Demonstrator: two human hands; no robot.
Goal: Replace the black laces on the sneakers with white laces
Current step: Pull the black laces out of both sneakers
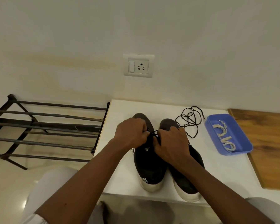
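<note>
The black lace [154, 133] of the left sneaker [148, 165] is pinched by the left hand [129, 133] and right hand [172, 141]. The right sneaker [184, 183] is set beside it on the surface [120, 175]. A loose lace [188, 120] is seen at one o'clock, white laces [225, 138] in a tray [208, 128] at two.

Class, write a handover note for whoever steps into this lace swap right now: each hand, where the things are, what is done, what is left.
Hands: left hand and right hand both pinch the black lace on the left sneaker, fingers curled.
Things: the right sneaker stands beside it on the white table. A loose black lace lies just beyond. The white laces sit in the blue tray.
Done: one black lace out, seemingly the right sneaker's.
Left: remove this lace, then thread white laces into both.
</note>
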